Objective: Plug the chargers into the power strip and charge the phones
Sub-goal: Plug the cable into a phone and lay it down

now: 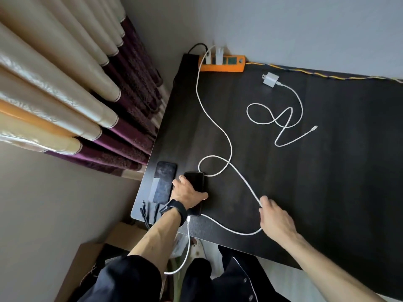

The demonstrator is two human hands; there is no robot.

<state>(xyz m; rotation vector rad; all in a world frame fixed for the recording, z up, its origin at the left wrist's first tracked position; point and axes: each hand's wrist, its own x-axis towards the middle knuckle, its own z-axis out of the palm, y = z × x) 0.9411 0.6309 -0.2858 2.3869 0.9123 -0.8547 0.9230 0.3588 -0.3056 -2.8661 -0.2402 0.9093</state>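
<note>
An orange power strip (229, 67) lies at the table's far edge, with two white chargers (214, 55) plugged into it. A long white cable (226, 136) runs from one of them across the dark table (327, 182). My right hand (277, 219) pinches this cable near the front. My left hand (187, 190) grips a black phone (196, 182), and a white connector (188, 219) sits at the phone's near end. A second phone (164, 182) lies just left of it. A third white charger (270, 79) with its coiled cable (281, 123) lies unplugged at the right.
Black cable ends (145, 212) hang off the table's front left corner. Curtains (87, 105) fall left of the table. A cardboard box (98, 253) stands on the floor below. A braided cord (316, 75) runs along the far edge.
</note>
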